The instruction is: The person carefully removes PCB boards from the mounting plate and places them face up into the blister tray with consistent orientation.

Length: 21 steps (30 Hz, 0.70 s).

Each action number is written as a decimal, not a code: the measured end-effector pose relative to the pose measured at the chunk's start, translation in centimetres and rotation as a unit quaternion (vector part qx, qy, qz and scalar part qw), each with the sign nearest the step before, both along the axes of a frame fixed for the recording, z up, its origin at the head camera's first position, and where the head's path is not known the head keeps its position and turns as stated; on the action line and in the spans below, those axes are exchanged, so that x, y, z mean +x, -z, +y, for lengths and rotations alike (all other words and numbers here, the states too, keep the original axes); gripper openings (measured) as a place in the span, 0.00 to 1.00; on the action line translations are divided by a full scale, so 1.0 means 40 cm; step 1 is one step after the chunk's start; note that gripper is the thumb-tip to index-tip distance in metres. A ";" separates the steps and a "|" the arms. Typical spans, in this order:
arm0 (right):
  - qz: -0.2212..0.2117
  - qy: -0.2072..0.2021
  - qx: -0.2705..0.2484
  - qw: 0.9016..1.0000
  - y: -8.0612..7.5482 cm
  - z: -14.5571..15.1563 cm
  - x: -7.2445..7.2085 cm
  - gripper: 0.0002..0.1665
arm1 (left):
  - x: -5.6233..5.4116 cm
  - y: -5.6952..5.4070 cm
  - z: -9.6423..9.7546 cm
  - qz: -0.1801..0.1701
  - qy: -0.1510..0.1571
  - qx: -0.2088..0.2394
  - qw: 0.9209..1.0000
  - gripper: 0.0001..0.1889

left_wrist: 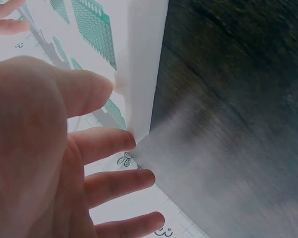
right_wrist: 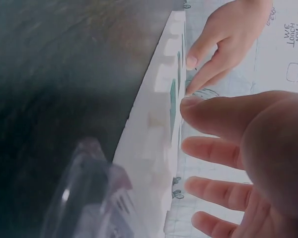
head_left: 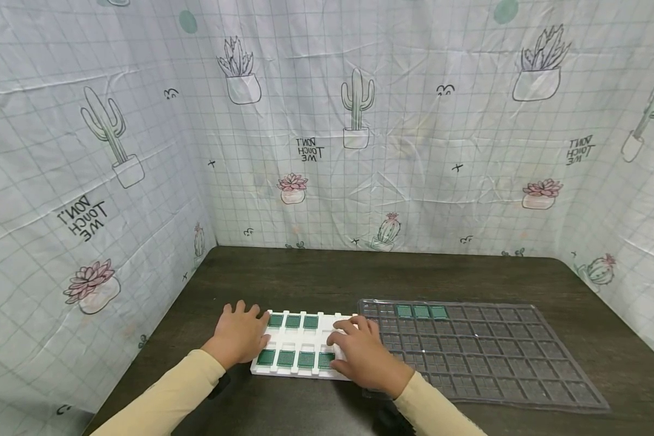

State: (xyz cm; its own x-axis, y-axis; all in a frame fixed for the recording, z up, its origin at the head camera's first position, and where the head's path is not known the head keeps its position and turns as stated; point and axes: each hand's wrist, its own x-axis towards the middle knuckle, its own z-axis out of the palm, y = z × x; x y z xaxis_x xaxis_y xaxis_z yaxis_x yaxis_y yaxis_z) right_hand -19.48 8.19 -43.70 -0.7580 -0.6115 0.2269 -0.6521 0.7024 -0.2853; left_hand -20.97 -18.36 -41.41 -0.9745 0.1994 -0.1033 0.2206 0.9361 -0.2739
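A white tray with pockets lies on the table; small green perforated circuit boards sit in it, three in the far row and several in the near row. My left hand is at the tray's left end, its thumb and index finger at the edge and the other fingers spread. Over the right end hovers my right hand, fingers loosely bent. Its thumb tip is right beside the rightmost near-row board. Nothing shows between the thumb and fingers in the right wrist view. The hand hides part of the tray's right end.
To the right lies a clear plastic tray with many pockets, its left edge close by the white tray. Three green boards sit in its far row. A patterned cloth hangs around the back and sides of the dark table.
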 end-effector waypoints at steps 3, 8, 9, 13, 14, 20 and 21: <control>-0.004 0.003 0.010 1.000 0.002 -0.006 0.002 0.15 | 0.001 -0.001 0.001 -0.002 -0.001 0.004 1.000 0.29; 0.001 0.003 0.020 1.000 0.003 -0.013 0.005 0.15 | 0.003 -0.004 -0.001 -0.002 -0.001 0.003 1.000 0.29; 0.001 0.003 0.021 1.000 0.004 -0.014 0.006 0.15 | 0.004 -0.005 -0.001 -0.002 0.000 0.003 1.000 0.29; -0.003 0.008 0.030 1.000 0.005 -0.019 0.006 0.15 | 0.004 -0.006 -0.001 -0.002 0.002 0.002 1.000 0.29; -0.004 0.008 0.030 0.999 0.005 -0.021 0.006 0.15 | 0.004 -0.005 -0.001 -0.001 0.002 0.003 1.000 0.29; -0.017 0.012 0.037 0.999 0.004 -0.028 0.005 0.14 | 0.003 -0.005 0.002 0.000 0.000 0.004 1.000 0.29; -0.018 0.012 0.038 0.999 0.004 -0.029 0.005 0.14 | 0.003 -0.004 0.002 -0.001 0.000 0.004 1.000 0.29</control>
State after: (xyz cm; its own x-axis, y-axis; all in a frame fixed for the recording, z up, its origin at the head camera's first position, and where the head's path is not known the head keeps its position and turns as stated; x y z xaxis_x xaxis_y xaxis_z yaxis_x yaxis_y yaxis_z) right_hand -19.28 7.05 -43.85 -0.7796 -0.6073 0.1528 -0.6249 0.7387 -0.2525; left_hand -20.86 -18.29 -41.25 -0.9745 0.1994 -0.1033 0.2202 0.9386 -0.2655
